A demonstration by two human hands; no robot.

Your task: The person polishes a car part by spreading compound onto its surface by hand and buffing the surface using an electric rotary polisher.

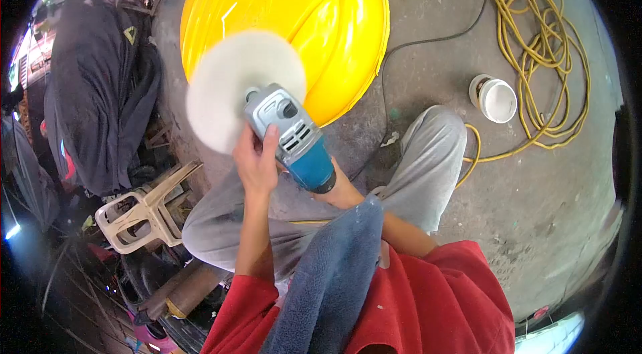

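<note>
A blue and grey power polisher (297,140) with a large round white pad (224,96) is gripped in both hands. My left hand (257,160) is closed around the grey gear head, thumb on top. My right hand (342,188) wraps the rear of the blue body, partly hidden beneath it. The pad looks blurred, as if spinning. In view it overlaps the lower left edge of a glossy yellow curved shell (281,0) with molded ridges; whether they touch, I cannot tell.
A dark cord (435,40) runs over the concrete floor beside the shell. To the right are a white bucket (498,100) and a coiled yellow hose or cable (535,53). A beige plastic stool (144,220) lies at left, below a dark-covered object (97,80). My bent legs flank the tool.
</note>
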